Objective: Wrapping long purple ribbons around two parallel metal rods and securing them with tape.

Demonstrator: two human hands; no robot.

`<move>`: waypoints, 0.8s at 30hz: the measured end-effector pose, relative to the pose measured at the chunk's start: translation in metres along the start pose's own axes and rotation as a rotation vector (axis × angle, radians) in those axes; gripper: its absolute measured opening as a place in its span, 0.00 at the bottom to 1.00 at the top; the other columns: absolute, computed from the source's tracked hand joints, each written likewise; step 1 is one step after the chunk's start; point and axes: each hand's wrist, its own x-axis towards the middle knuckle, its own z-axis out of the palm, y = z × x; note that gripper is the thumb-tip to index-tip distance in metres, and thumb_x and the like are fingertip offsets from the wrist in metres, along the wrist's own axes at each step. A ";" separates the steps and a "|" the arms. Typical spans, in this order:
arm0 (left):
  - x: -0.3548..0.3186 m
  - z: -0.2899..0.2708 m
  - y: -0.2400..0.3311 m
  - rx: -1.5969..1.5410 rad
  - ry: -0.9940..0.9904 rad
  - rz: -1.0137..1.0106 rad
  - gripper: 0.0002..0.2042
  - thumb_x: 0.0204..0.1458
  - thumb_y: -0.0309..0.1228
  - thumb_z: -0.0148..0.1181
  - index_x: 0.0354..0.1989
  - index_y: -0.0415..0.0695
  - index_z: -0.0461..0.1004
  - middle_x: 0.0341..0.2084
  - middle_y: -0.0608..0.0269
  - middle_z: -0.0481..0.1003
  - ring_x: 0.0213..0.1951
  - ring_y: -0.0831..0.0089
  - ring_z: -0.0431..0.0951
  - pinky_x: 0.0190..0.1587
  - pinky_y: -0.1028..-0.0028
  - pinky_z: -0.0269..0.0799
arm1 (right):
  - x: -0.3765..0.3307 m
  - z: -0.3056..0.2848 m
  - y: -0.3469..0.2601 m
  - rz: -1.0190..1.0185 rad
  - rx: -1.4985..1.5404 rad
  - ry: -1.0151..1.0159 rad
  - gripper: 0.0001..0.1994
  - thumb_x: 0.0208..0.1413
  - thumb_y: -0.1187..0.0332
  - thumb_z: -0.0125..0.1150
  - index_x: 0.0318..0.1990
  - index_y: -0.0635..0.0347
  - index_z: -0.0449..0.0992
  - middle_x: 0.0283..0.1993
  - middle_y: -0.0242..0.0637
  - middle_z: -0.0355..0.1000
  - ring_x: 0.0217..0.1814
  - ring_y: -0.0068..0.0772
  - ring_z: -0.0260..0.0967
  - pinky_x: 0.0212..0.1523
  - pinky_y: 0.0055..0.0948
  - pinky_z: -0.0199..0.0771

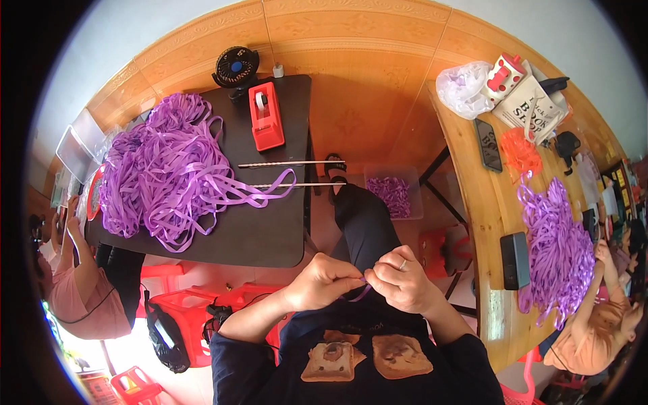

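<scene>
Here your left hand and right hand pinch a short purple ribbon strip between fingertips; it looks light, limp and slippery, so grip near its ends.

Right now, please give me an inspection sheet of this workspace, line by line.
Surface: black table ahead on the left; wooden table on the right.
Job's things: short purple ribbon piece pinched between both hands over the lap; big purple ribbon pile on the black table.
Clutter: red tape dispenser, small black fan, two thin rods over the table edge, clear bin of purple pieces on the floor.
Grips: left hand and right hand both closed on the ribbon piece; ring on the right.
Cables: nothing seen.
Surroundings: other people seated at far left and far right; red plastic stools; second ribbon pile on the wooden table.
</scene>
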 end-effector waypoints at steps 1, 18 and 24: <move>0.000 0.004 -0.001 0.181 0.041 0.177 0.02 0.46 0.19 0.60 0.24 0.34 0.74 0.14 0.57 0.69 0.16 0.67 0.68 0.21 0.73 0.65 | -0.002 0.000 0.001 0.021 0.045 -0.017 0.11 0.35 0.74 0.63 0.32 0.62 0.77 0.29 0.28 0.65 0.33 0.28 0.66 0.37 0.29 0.62; -0.007 0.000 -0.019 -0.233 0.006 -0.368 0.19 0.51 0.27 0.65 0.50 0.32 0.72 0.17 0.69 0.72 0.20 0.87 0.68 0.23 0.82 0.65 | -0.013 0.011 0.018 0.456 0.500 -0.014 0.04 0.46 0.82 0.57 0.30 0.63 0.75 0.23 0.36 0.68 0.26 0.36 0.65 0.31 0.31 0.60; -0.005 0.002 -0.020 -0.614 0.014 -0.425 0.12 0.55 0.29 0.60 0.45 0.34 0.76 0.18 0.67 0.73 0.19 0.84 0.70 0.23 0.83 0.67 | -0.008 0.001 0.022 0.378 0.475 -0.112 0.05 0.45 0.79 0.60 0.31 0.62 0.74 0.24 0.35 0.68 0.27 0.37 0.65 0.32 0.32 0.60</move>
